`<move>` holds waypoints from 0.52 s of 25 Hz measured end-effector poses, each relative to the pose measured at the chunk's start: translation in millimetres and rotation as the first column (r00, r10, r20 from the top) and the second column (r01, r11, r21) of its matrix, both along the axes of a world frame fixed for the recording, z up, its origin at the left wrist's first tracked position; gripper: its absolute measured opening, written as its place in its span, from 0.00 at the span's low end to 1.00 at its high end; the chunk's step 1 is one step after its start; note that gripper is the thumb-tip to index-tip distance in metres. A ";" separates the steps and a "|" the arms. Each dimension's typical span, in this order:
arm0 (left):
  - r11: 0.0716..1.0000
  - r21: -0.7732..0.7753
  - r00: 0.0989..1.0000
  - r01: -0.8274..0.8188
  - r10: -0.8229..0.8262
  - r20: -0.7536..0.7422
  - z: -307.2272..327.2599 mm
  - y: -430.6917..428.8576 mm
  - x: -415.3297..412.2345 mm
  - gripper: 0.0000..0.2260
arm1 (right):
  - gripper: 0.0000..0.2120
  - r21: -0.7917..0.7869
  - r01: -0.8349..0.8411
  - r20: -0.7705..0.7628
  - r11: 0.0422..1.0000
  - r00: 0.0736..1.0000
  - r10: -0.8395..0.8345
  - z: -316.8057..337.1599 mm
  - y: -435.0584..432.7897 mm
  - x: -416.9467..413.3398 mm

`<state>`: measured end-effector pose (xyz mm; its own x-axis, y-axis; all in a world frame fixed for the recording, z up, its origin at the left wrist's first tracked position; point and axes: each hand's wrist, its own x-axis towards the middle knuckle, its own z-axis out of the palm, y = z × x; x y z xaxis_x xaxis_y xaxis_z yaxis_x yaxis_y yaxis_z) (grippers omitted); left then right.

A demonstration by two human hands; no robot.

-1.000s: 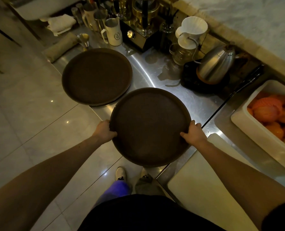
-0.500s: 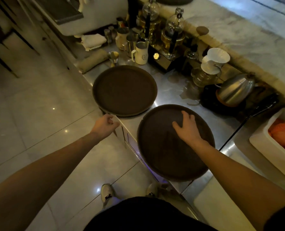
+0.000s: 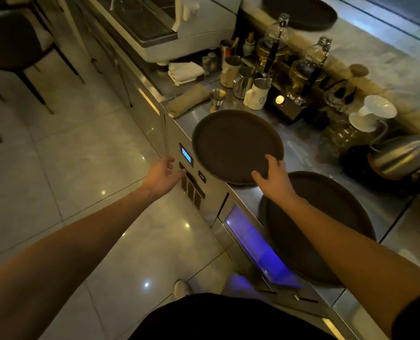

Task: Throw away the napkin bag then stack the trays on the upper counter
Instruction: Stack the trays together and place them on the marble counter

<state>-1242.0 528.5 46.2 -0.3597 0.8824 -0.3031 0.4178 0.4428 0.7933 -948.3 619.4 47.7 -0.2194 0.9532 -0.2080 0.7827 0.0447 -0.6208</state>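
Steel lower counter (image 3: 299, 153) carries two round dark-brown trays. Far tray (image 3: 237, 146) sits flat at about 12 o'clock from the hands, its near-left rim overhanging the counter edge. Near tray (image 3: 326, 217) lies at about 4 o'clock from the far one, well apart from its rim but close, partly hidden under the right forearm.

Right hand (image 3: 274, 175) is over the far tray's near-right rim, fingers spread and loose, resting on or just above the surface; contact hard to confirm, nothing clamped. Left hand (image 3: 163, 175) is off the counter at 9 o'clock from that tray's near rim, palm up, fingers curled open, holding nothing, in front of the cabinet's lit control panel (image 3: 186, 154).

Third tray (image 3: 302, 11) sits on the marble upper counter (image 3: 376, 52) at 1 o'clock, far back. Kettle (image 3: 400, 155) at 3 o'clock, white dripper (image 3: 373, 114) beside it, pitchers (image 3: 255, 94) at 12 o'clock behind the far tray. No napkin bag in view.
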 end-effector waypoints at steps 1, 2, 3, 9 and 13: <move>1.000 0.004 1.000 0.002 -0.002 -0.003 -2.5 2.9 -6.2 0.26 | 0.33 -0.003 0.000 0.006 1.000 1.000 0.000 1.2 3.6 -5.6; 1.000 0.002 1.000 0.002 -0.002 -0.007 -5.2 7.7 -12.0 0.26 | 0.33 -0.003 0.003 0.016 1.000 1.000 -0.003 2.3 8.7 -11.9; 1.000 -0.006 1.000 -0.002 0.002 -0.006 -7.5 13.1 -16.5 0.26 | 0.33 -0.004 0.010 0.026 1.000 1.000 -0.010 2.2 14.5 -15.9; 0.998 -0.067 0.999 0.010 -0.013 -0.035 -17.5 65.7 -22.5 0.25 | 0.35 -0.039 0.091 0.119 0.995 0.989 -0.085 -16.0 61.6 -17.9; 0.993 -0.109 0.996 0.046 -0.054 -0.074 -25.2 117.1 -26.9 0.27 | 0.37 -0.082 0.141 0.156 0.987 0.980 -0.127 -36.6 108.9 1.0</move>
